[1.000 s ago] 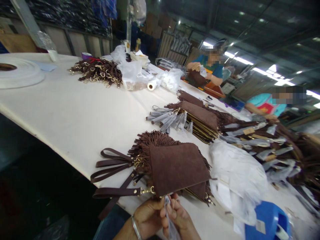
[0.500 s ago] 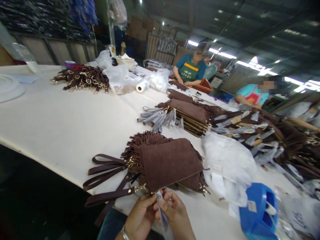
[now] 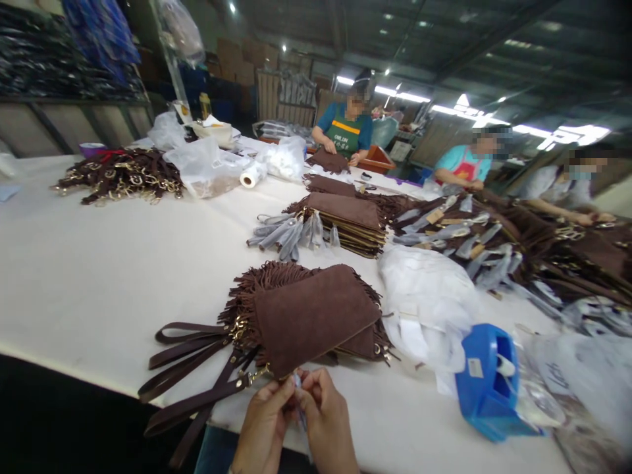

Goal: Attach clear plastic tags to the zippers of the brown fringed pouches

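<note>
Head view shows both hands close together at the near edge of the top brown bag. The left hand and the right hand seem to pinch a thin strip of clear plastic between them; fingers hide just where each one grips. The bag lies tilted on a pile of fringed bags, on the white table. Its strap is joined by a gold clip and sticks out to the left. I think the plastic could rip or slip, because it is so thin. A bump could slide the bag, since it sits crooked. A sleeve could snag the strap.
</note>
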`<move>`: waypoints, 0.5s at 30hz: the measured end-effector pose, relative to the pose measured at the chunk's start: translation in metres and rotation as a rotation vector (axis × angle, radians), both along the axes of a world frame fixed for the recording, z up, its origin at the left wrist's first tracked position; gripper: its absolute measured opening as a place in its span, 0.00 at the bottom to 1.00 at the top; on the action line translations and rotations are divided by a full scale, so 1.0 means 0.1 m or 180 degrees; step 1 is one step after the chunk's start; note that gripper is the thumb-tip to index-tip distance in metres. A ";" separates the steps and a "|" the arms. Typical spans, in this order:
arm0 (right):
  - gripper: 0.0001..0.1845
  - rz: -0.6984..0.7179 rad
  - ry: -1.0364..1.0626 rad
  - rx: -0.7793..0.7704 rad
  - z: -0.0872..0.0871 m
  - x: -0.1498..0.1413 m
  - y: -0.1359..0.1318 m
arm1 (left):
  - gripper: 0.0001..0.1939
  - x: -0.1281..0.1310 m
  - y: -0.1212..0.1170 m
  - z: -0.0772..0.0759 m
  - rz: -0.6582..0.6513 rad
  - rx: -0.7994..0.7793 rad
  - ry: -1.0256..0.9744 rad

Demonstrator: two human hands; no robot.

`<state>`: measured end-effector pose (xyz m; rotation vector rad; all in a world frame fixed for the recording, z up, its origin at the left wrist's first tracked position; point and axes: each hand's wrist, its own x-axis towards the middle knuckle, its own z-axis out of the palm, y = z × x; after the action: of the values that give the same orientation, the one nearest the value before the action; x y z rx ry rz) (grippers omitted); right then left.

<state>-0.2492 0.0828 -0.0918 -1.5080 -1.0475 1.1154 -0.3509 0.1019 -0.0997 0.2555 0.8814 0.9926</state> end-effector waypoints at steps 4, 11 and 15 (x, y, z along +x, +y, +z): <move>0.05 0.0177 -0.0411 0.0146 0.02 0.04 -0.03 | 0.13 0.06 0.02 0.04 0.0104 -0.0003 0.0313; 0.05 0.0108 -0.0233 0.0099 0.07 0.29 -0.01 | 0.10 0.18 0.03 0.16 0.0360 0.0047 0.0413; 0.13 -0.0264 -0.0280 0.0031 0.04 0.41 0.06 | 0.09 0.21 0.01 0.15 0.0411 0.0095 0.0433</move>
<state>-0.2083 0.0886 -0.0875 -1.5905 -1.0388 0.9928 -0.3299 0.1033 -0.0847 0.2972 1.0174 1.1189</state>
